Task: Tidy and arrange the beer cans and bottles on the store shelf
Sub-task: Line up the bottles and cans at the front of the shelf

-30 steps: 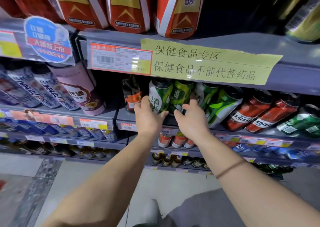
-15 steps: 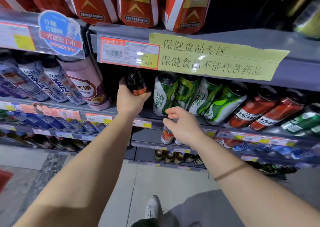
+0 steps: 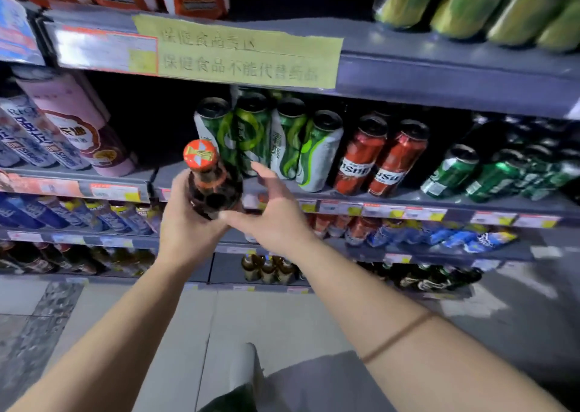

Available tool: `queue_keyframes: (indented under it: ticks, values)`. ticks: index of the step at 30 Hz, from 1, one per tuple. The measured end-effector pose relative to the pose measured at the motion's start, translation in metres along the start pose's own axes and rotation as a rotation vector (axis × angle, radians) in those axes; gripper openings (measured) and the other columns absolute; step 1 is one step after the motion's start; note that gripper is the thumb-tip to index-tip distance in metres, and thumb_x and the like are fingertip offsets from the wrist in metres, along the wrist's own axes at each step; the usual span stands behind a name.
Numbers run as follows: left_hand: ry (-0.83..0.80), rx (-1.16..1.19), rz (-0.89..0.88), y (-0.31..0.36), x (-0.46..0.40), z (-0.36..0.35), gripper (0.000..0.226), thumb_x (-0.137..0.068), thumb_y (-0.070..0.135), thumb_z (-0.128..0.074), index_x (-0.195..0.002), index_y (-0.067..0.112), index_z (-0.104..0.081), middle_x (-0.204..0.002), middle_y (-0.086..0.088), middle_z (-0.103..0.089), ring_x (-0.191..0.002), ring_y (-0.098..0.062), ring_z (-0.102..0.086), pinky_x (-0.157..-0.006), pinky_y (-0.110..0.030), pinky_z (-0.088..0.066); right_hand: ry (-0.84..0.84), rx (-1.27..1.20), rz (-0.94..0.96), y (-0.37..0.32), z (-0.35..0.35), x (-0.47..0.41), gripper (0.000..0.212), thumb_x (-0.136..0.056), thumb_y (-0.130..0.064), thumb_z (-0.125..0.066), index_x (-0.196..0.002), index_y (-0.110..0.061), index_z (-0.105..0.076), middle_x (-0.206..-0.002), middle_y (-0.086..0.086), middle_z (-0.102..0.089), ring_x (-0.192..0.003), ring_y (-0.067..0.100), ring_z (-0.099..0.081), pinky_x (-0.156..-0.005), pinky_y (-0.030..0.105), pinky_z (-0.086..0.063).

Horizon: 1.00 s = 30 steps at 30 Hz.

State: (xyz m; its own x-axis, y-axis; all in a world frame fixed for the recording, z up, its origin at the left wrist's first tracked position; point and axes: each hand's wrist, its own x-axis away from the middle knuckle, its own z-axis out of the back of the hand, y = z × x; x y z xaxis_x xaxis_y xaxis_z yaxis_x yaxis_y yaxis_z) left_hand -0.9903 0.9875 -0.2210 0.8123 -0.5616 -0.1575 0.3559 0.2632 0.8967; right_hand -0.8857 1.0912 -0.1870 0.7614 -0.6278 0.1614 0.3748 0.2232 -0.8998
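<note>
Right now, in the head view, the left hand [image 3: 185,226] has its fingers wrapped round a dark bottle [image 3: 213,192], gripping it low on the body, and the bottle's orange-red cap [image 3: 200,156] points up toward the camera. It sits in the air just in front of the shelf [image 3: 408,199] edge, off the board entirely. The right hand [image 3: 276,214] comes in from the other side, fingers straight and spread, thumb reaching at the bottle's base; whether it actually touches the glass, I cannot tell, and it holds nothing.

Behind the bottle, four green-and-white cans [image 3: 266,138] stand bunched together on the shelf, leaning in this wide lens. Just beside them to the right are two red cans [image 3: 376,157], then dark green cans [image 3: 489,173] further along. To the left of the bottle the shelf bay is dark, and a pink can [image 3: 75,123] stands on the neighbouring shelf.

Up top, a yellow paper notice [image 3: 244,53] is stuck on the rail, text blurred. A thin band [image 3: 398,336] circles the right forearm.
</note>
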Motion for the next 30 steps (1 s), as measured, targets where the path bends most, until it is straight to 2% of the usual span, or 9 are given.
queue_keyframes:
  ticks: [4,9,13,16,18,20,24,27,30]
  values:
    - [-0.129,0.021,-0.025,0.047,0.059,-0.062,0.07,-0.068,0.021,-0.084,-0.128,0.027,-0.048,-0.102,0.029,-0.054,-0.086,0.007,-0.054,-0.072,-0.004,-0.036,0.092,0.04,0.06,0.026,0.061,0.065,0.081,-0.071,-0.04,-0.08,-0.139,-0.038,-0.038,-0.137,-0.01,-0.052,-0.124,0.009,-0.05,-0.102,0.031,-0.044]
    - [-0.304,0.13,-0.133,0.108,0.129,-0.164,0.08,-0.064,0.025,-0.084,-0.131,0.03,-0.042,-0.113,0.025,-0.056,-0.106,-0.005,-0.06,-0.088,-0.029,-0.048,0.259,0.045,0.029,0.068,0.168,0.154,0.078,-0.071,-0.034,-0.081,-0.137,-0.036,-0.04,-0.122,-0.015,-0.059,-0.115,0.007,-0.056,-0.095,0.026,-0.044]
    - [-0.457,0.142,-0.209,0.164,0.167,-0.241,0.067,-0.068,0.024,-0.083,-0.125,0.03,-0.047,-0.105,0.03,-0.054,-0.092,0.006,-0.057,-0.078,-0.01,-0.043,0.414,0.058,-0.033,0.1,0.245,0.206,0.079,-0.072,-0.035,-0.081,-0.137,-0.037,-0.035,-0.126,-0.014,-0.054,-0.115,0.006,-0.052,-0.092,0.022,-0.044]
    - [-0.575,0.155,-0.234,0.193,0.181,-0.29,0.06,-0.067,0.035,-0.078,-0.121,0.03,-0.053,-0.102,0.028,-0.059,-0.094,0.006,-0.059,-0.075,-0.014,-0.045,0.54,0.006,-0.059,0.123,0.285,0.225,0.072,-0.071,-0.03,-0.082,-0.125,-0.039,-0.035,-0.111,-0.021,-0.054,-0.101,-0.003,-0.052,-0.075,0.001,-0.039]
    - [-0.618,0.161,-0.256,0.207,0.186,-0.32,0.055,-0.07,0.031,-0.079,-0.118,0.031,-0.053,-0.099,0.03,-0.059,-0.093,0.013,-0.057,-0.072,-0.004,-0.04,0.629,-0.021,-0.067,0.141,0.308,0.228,0.071,-0.069,-0.026,-0.084,-0.122,-0.036,-0.038,-0.105,-0.024,-0.054,-0.093,-0.012,-0.052,-0.074,-0.002,-0.038]
    - [-0.654,0.156,-0.263,0.217,0.186,-0.349,0.054,-0.072,0.025,-0.081,-0.112,0.039,-0.048,-0.095,0.032,-0.056,-0.087,0.018,-0.055,-0.069,0.001,-0.037,0.686,-0.029,-0.097,0.16,0.33,0.224,0.069,-0.067,-0.023,-0.085,-0.115,-0.036,-0.038,-0.101,-0.025,-0.055,-0.09,-0.015,-0.054,-0.078,0.001,-0.04]
    - [-0.737,0.152,-0.295,0.229,0.174,-0.414,0.058,-0.069,0.023,-0.083,-0.107,0.044,-0.045,-0.094,0.031,-0.057,-0.088,0.004,-0.059,-0.07,-0.002,-0.038,0.786,0.007,-0.157,0.197,0.377,0.204,0.065,-0.064,-0.024,-0.087,-0.111,-0.031,-0.043,-0.102,-0.01,-0.062,-0.094,0.006,-0.059,-0.074,0.003,-0.04]
    - [-0.777,0.189,-0.298,0.244,0.158,-0.462,0.06,-0.066,0.021,-0.084,-0.109,0.04,-0.046,-0.094,0.031,-0.056,-0.085,0.006,-0.057,-0.07,-0.002,-0.038,0.8,-0.015,-0.215,0.22,0.418,0.185,0.064,-0.06,-0.03,-0.087,-0.11,-0.03,-0.047,-0.101,-0.01,-0.067,-0.094,0.007,-0.065,-0.078,0.019,-0.048]
    - [-0.798,0.208,-0.29,0.259,0.141,-0.5,0.061,-0.068,0.029,-0.081,-0.121,0.028,-0.05,-0.099,0.023,-0.059,-0.095,-0.004,-0.06,-0.079,-0.014,-0.045,0.704,-0.024,-0.276,0.233,0.46,0.173,0.068,-0.056,-0.038,-0.08,-0.113,-0.047,-0.045,-0.105,-0.015,-0.068,-0.099,0.005,-0.065,-0.089,0.033,-0.052]
